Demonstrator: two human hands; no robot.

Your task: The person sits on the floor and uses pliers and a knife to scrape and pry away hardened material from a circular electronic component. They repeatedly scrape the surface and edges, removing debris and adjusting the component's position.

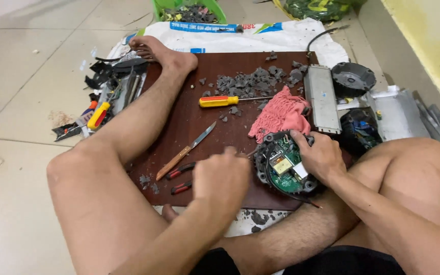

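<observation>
Person sits on floor, legs around a dark brown board [189, 127]. Right hand [322, 155] clamps the round black housing [286, 165] at the board's 4 o'clock edge, fingers curled over its upper right rim, thumb on the inside. Left hand [222, 178] is a closed fist at the housing's 9 o'clock, blurred; it seems to grip a tool handle, but the tool tip is hidden, cannot tell which tool. Red-handled pliers [182, 178] lie just beside the fist at its 9 o'clock.

Doing it well, as I judge: keep the housing pinned flat on the board, lever in short strokes away from the holding fingers, work at the rim rather than across the green circuit board [281, 168] with its yellow block part.

Materials: housing is hard ribbed plastic, circular; grey crumbly potting chunks [250, 81] scattered at 12 o'clock, brittle and angular. Yellow-handled screwdriver [227, 101] and wooden-handled knife [187, 150], thin steel blade, lie mid-board. Pink knitted cloth [281, 114] bunched at the housing's 12 o'clock, soft. Long silver metal box [323, 99] at 2 o'clock, flat, dull sheen.
</observation>
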